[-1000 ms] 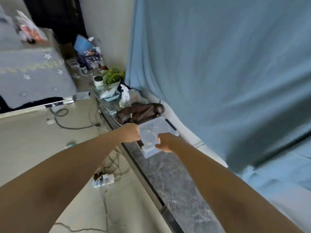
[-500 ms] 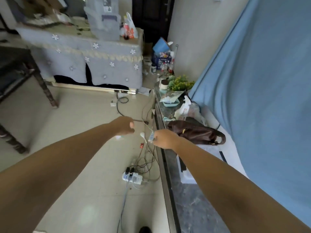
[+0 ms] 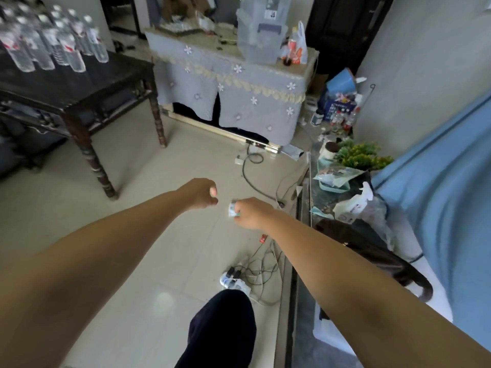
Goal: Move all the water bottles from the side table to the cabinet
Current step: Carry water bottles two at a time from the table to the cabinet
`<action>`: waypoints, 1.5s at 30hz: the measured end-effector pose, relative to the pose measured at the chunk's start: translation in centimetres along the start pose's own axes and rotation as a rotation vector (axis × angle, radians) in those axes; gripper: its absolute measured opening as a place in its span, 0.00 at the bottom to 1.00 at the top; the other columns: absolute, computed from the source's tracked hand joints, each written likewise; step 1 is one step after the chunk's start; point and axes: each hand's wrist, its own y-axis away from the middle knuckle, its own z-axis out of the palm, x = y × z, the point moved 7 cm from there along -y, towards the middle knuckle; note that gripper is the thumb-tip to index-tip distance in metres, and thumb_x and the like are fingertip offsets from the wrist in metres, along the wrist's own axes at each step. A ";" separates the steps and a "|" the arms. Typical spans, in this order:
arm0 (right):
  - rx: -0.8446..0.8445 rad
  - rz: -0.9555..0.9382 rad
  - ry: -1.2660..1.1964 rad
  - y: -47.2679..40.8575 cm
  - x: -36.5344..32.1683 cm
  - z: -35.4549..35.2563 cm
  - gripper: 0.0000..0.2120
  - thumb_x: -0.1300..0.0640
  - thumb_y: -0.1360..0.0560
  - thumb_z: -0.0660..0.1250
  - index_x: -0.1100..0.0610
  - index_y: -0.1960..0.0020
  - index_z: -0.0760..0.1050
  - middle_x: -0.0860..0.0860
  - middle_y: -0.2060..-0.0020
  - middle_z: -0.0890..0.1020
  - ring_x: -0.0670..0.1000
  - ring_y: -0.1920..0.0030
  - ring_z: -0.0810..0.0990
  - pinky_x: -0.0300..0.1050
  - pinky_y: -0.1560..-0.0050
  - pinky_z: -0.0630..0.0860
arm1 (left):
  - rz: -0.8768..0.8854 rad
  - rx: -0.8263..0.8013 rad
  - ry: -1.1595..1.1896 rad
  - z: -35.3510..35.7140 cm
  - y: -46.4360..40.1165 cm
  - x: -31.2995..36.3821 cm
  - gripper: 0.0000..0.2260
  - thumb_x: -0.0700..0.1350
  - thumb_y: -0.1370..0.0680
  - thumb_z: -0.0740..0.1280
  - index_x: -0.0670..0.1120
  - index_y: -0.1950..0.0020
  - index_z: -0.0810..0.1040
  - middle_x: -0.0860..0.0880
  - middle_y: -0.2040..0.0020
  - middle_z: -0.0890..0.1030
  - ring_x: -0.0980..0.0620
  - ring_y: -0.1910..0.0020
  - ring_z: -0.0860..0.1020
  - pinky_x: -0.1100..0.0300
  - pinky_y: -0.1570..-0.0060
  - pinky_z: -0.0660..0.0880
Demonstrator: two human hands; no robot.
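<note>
Floor tiles (image 3: 138, 166) fill the middle of the scene, with a dark trouser leg (image 3: 223, 330) cut off by the near edge. Far left, the dark wooden counter (image 3: 106, 75) carries the water bottles (image 3: 53, 41), a cluster standing upright and blurred, partly cut off by the frame's top and left edges. A cloth-covered cabinet (image 3: 239, 96) stands far centre, with a grey plastic box (image 3: 261, 30) on top. Along the right runs a low glass shelf (image 3: 309, 208) cluttered with a brown bag (image 3: 372, 248) and a green plant (image 3: 361, 155), below a blue curtain (image 3: 438, 181). A power strip (image 3: 233, 281) with tangled cables lies on the floor. Both arms reach forward: the left hand (image 3: 200, 193) is curled with a narrow, seemingly empty grip; the right hand (image 3: 251, 212) pinches a small pale object (image 3: 231, 209), too small to identify.
</note>
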 end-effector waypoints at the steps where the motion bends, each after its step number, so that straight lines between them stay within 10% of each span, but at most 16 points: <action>1: 0.005 -0.016 0.000 -0.8 -0.5 -0.4 0.15 0.54 0.21 0.60 0.60 0.39 0.75 0.57 0.42 0.80 0.59 0.42 0.79 0.46 0.44 0.76 | -0.013 0.012 -0.004 -0.4 -0.3 -0.6 0.14 0.45 0.24 0.67 0.42 0.40 0.76 0.44 0.38 0.77 0.45 0.38 0.74 0.57 0.41 0.69; 13: -0.018 -0.145 0.094 -15.2 -6.2 -4.9 0.09 0.54 0.21 0.60 0.59 0.51 0.75 0.57 0.51 0.79 0.59 0.46 0.78 0.45 0.49 0.72 | -0.218 0.161 0.031 -8.0 -8.0 -13.2 0.14 0.44 0.24 0.67 0.42 0.40 0.77 0.42 0.39 0.78 0.42 0.39 0.75 0.55 0.42 0.71; 26: -0.005 -0.213 0.118 -45.2 -22.7 -16.3 0.18 0.53 0.19 0.58 0.57 0.31 0.70 0.56 0.33 0.74 0.58 0.34 0.73 0.51 0.34 0.71 | -0.296 0.195 -0.012 -25.3 -24.6 -33.6 0.17 0.45 0.23 0.65 0.43 0.36 0.74 0.43 0.36 0.76 0.43 0.37 0.74 0.54 0.38 0.70; 45: 0.035 -0.470 0.187 -78.6 -36.9 -29.2 0.15 0.54 0.21 0.58 0.59 0.38 0.74 0.58 0.40 0.79 0.60 0.38 0.76 0.52 0.39 0.74 | -0.513 0.369 0.143 -43.2 -45.1 -56.2 0.14 0.45 0.25 0.66 0.42 0.41 0.77 0.44 0.40 0.79 0.44 0.40 0.76 0.57 0.41 0.71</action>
